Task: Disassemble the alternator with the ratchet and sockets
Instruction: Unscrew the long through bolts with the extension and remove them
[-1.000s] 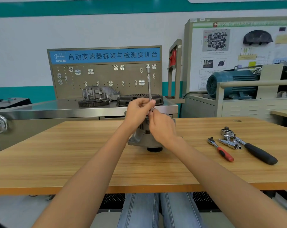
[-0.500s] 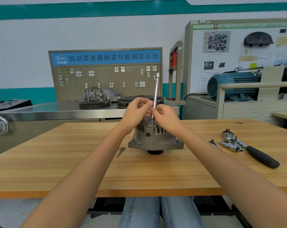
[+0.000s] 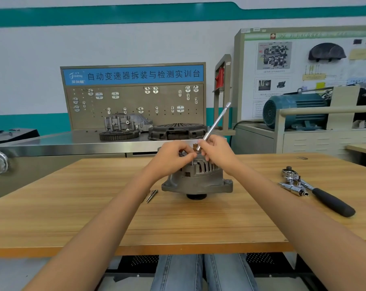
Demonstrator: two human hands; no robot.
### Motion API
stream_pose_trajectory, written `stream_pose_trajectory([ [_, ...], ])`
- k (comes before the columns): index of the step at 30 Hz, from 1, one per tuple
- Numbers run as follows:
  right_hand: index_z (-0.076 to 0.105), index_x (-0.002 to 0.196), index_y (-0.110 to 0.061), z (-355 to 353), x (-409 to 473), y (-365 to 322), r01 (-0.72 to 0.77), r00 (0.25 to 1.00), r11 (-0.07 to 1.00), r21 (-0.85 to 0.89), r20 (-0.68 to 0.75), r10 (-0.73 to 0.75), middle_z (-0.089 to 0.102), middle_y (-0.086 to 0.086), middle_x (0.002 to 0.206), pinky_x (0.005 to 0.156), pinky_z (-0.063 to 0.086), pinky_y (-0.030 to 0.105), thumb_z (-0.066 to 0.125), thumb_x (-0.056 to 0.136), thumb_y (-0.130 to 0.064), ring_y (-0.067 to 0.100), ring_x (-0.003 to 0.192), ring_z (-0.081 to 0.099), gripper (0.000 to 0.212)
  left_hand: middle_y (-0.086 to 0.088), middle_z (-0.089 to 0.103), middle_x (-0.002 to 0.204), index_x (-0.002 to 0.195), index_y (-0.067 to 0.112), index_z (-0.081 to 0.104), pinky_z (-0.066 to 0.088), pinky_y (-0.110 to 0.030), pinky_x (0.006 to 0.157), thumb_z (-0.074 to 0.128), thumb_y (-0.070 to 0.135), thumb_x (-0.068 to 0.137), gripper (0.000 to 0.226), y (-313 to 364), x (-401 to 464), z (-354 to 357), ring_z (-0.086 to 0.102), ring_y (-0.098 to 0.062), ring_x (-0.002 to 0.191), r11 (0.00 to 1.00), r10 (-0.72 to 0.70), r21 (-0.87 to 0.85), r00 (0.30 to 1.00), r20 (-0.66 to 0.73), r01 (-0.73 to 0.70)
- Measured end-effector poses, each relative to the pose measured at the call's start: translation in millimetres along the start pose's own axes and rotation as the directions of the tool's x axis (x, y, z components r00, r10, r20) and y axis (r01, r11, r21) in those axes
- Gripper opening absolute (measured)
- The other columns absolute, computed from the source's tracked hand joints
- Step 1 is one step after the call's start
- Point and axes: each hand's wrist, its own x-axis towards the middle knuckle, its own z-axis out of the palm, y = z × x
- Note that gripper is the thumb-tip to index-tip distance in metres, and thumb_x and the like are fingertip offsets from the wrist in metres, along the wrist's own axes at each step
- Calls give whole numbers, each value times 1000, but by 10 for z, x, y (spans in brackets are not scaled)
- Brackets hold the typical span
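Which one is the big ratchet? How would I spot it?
Look at the wooden table, to the right of the grey alternator. Among the shiny metal tools there, the ratchet is the one with a long black handle pointing toward the table's near right edge.

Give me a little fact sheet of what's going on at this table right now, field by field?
Setting: workshop, wooden table
Main part: alternator, upright at table centre
Right hand: grips a long metal extension bar tilted up to the right
Left hand: fingers curled at the alternator's top, pinching something too small to identify
Beside the alternator: thin metal pins on its left
Spare tools: black-handled ratchet and sockets lying untouched at the right
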Motion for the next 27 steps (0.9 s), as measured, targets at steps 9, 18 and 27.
stream_pose_trajectory([
  [9,57,106,-14,62,26,92,25,999,988,-151,50,-18,59,-7,68,59,40,21,49,97,-29,1,59,52,19,5,60,77,89,12,65,39,-10,60,59,25,94,15,14,109,4,53,-4,70,1000,-1,-6,995,-103,0],
  [18,57,96,-15,83,25,104,32,999,985,-169,19,-29,60,-7,71,70,48,32,48,97,-29,6,64,54,17,-10,66,80,92,3,58,57,-20,62,51,13,99,14,-198,307,-354,69,-13,68,760,-400,-629,881,-253,164],
  [27,59,101,-10,70,16,64,1,999,991,-136,33,3,60,-6,69,67,45,28,51,96,-26,4,61,52,19,-10,55,77,96,-2,64,46,-25,55,54,10,97,15,-1167,-98,-165,46,-18,62,638,-732,-441,675,-94,631],
])
